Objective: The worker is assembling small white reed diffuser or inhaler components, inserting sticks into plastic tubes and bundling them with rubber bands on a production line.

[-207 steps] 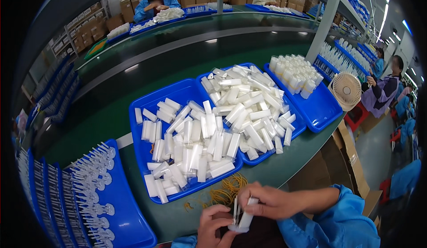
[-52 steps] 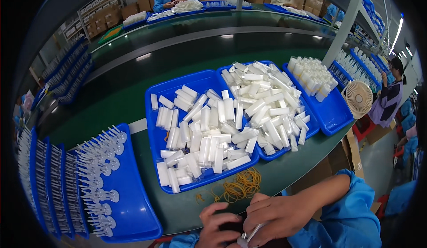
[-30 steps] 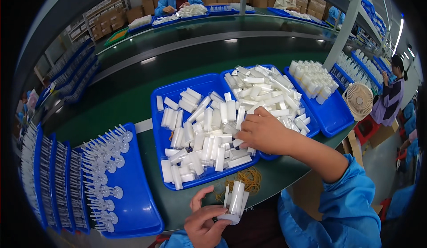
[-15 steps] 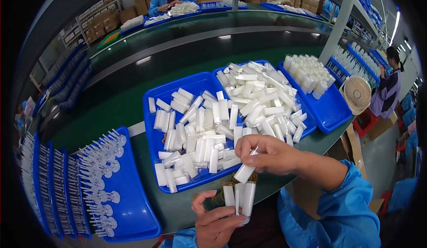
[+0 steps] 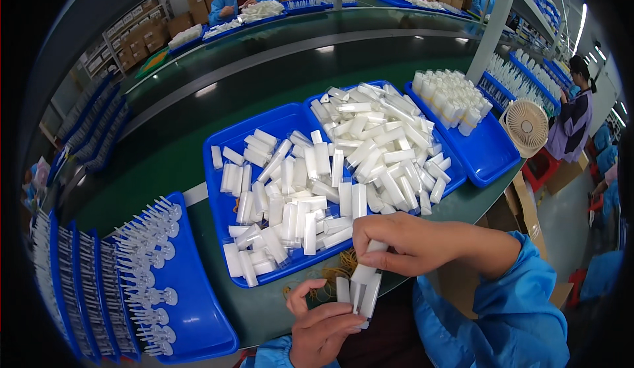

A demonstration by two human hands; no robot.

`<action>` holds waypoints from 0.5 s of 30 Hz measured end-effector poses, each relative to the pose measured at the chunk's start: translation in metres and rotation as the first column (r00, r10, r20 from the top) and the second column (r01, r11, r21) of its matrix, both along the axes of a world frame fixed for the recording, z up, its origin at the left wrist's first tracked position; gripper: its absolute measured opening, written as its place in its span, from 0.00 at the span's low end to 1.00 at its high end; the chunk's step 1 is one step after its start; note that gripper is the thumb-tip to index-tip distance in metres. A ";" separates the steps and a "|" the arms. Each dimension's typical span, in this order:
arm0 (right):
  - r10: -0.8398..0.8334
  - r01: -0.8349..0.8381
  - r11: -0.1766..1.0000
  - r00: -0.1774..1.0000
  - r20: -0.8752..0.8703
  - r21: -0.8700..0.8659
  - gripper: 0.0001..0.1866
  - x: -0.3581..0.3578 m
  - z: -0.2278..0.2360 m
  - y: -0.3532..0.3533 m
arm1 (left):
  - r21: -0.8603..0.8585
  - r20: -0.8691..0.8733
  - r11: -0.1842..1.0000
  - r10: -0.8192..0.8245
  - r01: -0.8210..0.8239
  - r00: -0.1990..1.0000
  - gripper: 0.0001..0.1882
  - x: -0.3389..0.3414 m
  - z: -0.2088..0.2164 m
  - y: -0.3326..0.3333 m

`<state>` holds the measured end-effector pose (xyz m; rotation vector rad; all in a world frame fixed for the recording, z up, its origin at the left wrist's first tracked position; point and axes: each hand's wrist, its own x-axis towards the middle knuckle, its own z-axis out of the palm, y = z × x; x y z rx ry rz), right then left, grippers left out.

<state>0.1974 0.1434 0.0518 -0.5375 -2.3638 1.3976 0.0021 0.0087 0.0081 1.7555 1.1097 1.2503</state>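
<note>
My left hand point(image 5: 322, 333) is closed around a small bundle of flat white pieces in clear sleeves point(image 5: 371, 296), held upright at the table's near edge. Just above it, my right hand point(image 5: 413, 241) pinches one more white sleeved piece point(image 5: 363, 273), whose lower end meets the top of the bundle. Some of the bundle is hidden by my fingers. Yellow rubber bands point(image 5: 343, 262) lie on the green table beside my hands. Beyond them, a blue tray point(image 5: 216, 219) holds many loose pieces of the same kind, with another filled blue tray point(image 5: 456, 186) adjoining it.
At right, a blue tray point(image 5: 492, 160) carries banded white bundles point(image 5: 452, 97), with a beige fan point(image 5: 526, 127) beside it. Blue trays of clear-based white sticks point(image 5: 155, 295) stand at left. A grey post point(image 5: 492, 31) rises at back right. Co-workers sit across the line.
My right hand has lowered its white piece from above the bundle onto the bundle's top. My left hand stays around the bundle. The view has shifted slightly.
</note>
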 end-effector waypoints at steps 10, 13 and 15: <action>0.067 -0.112 0.917 0.989 -0.131 -0.383 0.04 0.012 -0.012 -0.016 | 0.313 -0.346 0.947 0.042 0.073 0.937 0.05 0.000 -0.002 -0.006; 0.037 -0.071 0.955 0.992 -0.122 -0.287 0.07 0.011 -0.017 -0.025 | 0.355 -0.358 0.933 0.073 0.063 0.931 0.04 0.004 -0.004 -0.008; 0.057 -0.082 0.973 0.991 -0.122 -0.217 0.08 0.009 -0.019 -0.029 | 0.348 -0.397 0.935 0.085 0.065 0.914 0.03 0.005 -0.006 -0.007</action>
